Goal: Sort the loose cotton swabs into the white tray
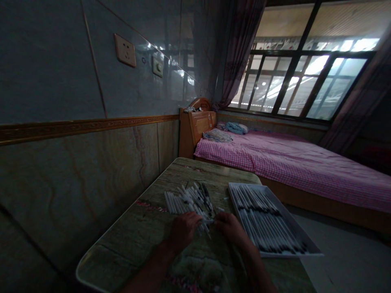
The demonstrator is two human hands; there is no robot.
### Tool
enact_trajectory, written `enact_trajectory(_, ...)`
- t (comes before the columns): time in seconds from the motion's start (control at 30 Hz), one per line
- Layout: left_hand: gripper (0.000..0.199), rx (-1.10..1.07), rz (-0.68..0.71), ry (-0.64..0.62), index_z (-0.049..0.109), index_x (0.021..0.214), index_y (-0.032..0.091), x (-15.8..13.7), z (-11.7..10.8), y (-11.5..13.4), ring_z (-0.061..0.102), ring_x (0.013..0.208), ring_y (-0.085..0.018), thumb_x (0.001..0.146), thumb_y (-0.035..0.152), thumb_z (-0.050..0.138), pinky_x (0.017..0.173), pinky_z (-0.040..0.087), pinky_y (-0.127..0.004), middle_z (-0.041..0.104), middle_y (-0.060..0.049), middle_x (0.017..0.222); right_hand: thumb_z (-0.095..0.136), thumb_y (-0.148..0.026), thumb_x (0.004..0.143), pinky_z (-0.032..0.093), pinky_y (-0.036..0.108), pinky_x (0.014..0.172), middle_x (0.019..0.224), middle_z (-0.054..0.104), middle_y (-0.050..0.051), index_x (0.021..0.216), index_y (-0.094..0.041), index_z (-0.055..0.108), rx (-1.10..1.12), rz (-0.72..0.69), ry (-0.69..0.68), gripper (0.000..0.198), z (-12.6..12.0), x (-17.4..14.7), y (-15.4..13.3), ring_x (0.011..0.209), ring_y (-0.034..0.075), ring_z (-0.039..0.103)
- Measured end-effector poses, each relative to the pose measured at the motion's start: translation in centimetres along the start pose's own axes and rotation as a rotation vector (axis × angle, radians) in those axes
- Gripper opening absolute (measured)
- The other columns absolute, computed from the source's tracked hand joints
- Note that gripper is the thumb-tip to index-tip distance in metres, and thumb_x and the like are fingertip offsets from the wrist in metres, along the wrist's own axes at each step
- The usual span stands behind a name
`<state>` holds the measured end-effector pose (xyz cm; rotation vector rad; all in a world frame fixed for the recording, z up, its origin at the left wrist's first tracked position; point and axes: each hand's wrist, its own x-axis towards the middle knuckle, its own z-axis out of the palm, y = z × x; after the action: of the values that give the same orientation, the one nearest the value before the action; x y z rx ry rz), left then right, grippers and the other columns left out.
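Here, left of the white tray (288,217), my left hand (185,226) and right hand (229,227) stand slightly apart, fingers curled, a slim white tube (208,221) between them, its long axis pointing roughly towards the tray. Dimness hides whether either grips it. My right is nearer the tray; loose tubes (190,198) also lie left of it.

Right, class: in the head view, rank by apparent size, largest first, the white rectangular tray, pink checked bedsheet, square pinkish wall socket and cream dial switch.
1. Pink checked bedsheet
2. White tray
3. Wall socket
4. Dial switch
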<state>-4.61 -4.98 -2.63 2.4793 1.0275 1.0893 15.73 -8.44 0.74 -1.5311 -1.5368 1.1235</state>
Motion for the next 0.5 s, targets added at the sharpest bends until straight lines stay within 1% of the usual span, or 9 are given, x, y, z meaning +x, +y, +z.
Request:
enact_trajectory(0.07, 0.021, -0.117, -0.146, 0.042, 0.069, 0.09, 0.022, 0.3, 0.0, 0.1, 0.066, 0.08, -0.019, 0.087, 0.028, 0.05, 0.072, 0.048, -0.028, 0.071, -0.005, 0.084, 0.06, -0.039, 0.07, 0.035, 0.02, 0.05, 0.062, 0.053, -0.004, 0.09, -0.016, 0.062, 0.114, -0.043, 0.053, 0.03, 0.2, -0.1, -0.8, 0.055, 0.011, 0.047)
enact_trajectory(0.1, 0.022, -0.202, -0.237, 0.071, 0.068, 0.09, 0.023, 0.5, -0.1, 0.1, 0.066, 0.081, -0.02, 0.087, 0.031, 0.049, 0.072, 0.048, -0.028, 0.072, -0.005, 0.085, 0.059, -0.043, 0.073, 0.037, 0.021, 0.051, 0.067, 0.056, -0.003, 0.105, -0.017, 0.059, 0.172, -0.063, 0.095, 0.041, 0.3, -0.2, -1.2, 0.057, 0.012, 0.05)
enact_trajectory(0.13, 0.023, -0.303, -0.324, 0.104, 0.068, 0.091, 0.022, 0.7, -0.2, 0.2, 0.067, 0.082, -0.021, 0.087, 0.035, 0.048, 0.073, 0.049, -0.029, 0.072, -0.004, 0.085, 0.057, -0.046, 0.075, 0.039, 0.022, 0.051, 0.072, 0.058, -0.002, 0.115, -0.018, 0.054, 0.221, -0.075, 0.139, 0.049, 0.4, -0.2, -1.6, 0.059, 0.012, 0.051)
enact_trajectory(0.17, 0.025, -0.412, -0.397, 0.143, 0.067, 0.091, 0.022, 0.9, -0.4, 0.2, 0.067, 0.082, -0.021, 0.086, 0.038, 0.047, 0.074, 0.049, -0.03, 0.073, -0.004, 0.084, 0.055, -0.048, 0.076, 0.039, 0.022, 0.051, 0.074, 0.059, -0.001, 0.118, -0.018, 0.052, 0.244, -0.079, 0.17, 0.052, 0.5, -0.3, -1.9, 0.059, 0.013, 0.052)
enact_trajectory(0.2, 0.027, -0.514, -0.455, 0.184, 0.066, 0.091, 0.021, 1.0, -0.6, 0.3, 0.067, 0.082, -0.022, 0.085, 0.041, 0.047, 0.076, 0.049, -0.031, 0.073, -0.004, 0.083, 0.054, -0.048, 0.077, 0.039, 0.022, 0.051, 0.074, 0.059, -0.001, 0.115, -0.017, 0.054, 0.233, -0.077, 0.171, 0.049, 0.6, -0.4, -2.1, 0.06, 0.013, 0.053)
enact_trajectory(0.23, 0.029, -0.601, -0.492, 0.218, 0.065, 0.09, 0.02, 1.2, -0.8, 0.5, 0.067, 0.084, -0.022, 0.084, 0.043, 0.048, 0.08, 0.049, -0.032, 0.073, -0.005, 0.084, 0.054, -0.047, 0.077, 0.039, 0.022, 0.051, 0.073, 0.058, -0.001, 0.107, -0.017, 0.058, 0.196, -0.077, 0.149, 0.043, 0.9, -0.4, -2.3, 0.06, 0.013, 0.052)
enact_trajectory(0.33, 0.033, -0.752, -0.547, 0.27, 0.065, 0.092, 0.019, 1.4, -1.3, 0.9, 0.065, 0.098, -0.024, 0.082, 0.047, 0.051, 0.092, 0.045, -0.034, 0.072, -0.008, 0.098, 0.054, -0.037, 0.076, 0.037, 0.022, 0.055, 0.067, 0.055, -0.002, 0.079, -0.016, 0.062, 0.039, -0.136, 0.048, 0.023, 2.3, -0.5, -2.9, 0.063, 0.012, 0.049)
enact_trajectory(0.43, 0.038, -0.873, -0.59, 0.213, 0.065, 0.098, 0.02, 1.4, -1.1, 1.4, 0.063, 0.106, -0.025, 0.08, 0.051, 0.052, 0.093, 0.046, -0.033, 0.071, -0.009, 0.107, 0.052, -0.025, 0.075, 0.034, 0.021, 0.057, 0.063, 0.051, -0.004, 0.067, -0.016, 0.06, -0.036, -0.203, 0.017, 0.014, 4.0, -0.3, -3.7, 0.063, 0.01, 0.046)
enact_trajectory(0.5, 0.042, -0.937, -0.601, 0.165, 0.064, 0.099, 0.021, 1.3, -0.7, 1.6, 0.064, 0.105, -0.026, 0.078, 0.055, 0.054, 0.089, 0.049, -0.033, 0.071, -0.009, 0.107, 0.054, -0.02, 0.07, 0.033, 0.02, 0.056, 0.06, 0.048, -0.005, 0.059, -0.016, 0.056, -0.032, -0.195, -0.004, 0.012, 4.8, -0.2, -4.2, 0.061, 0.01, 0.044)
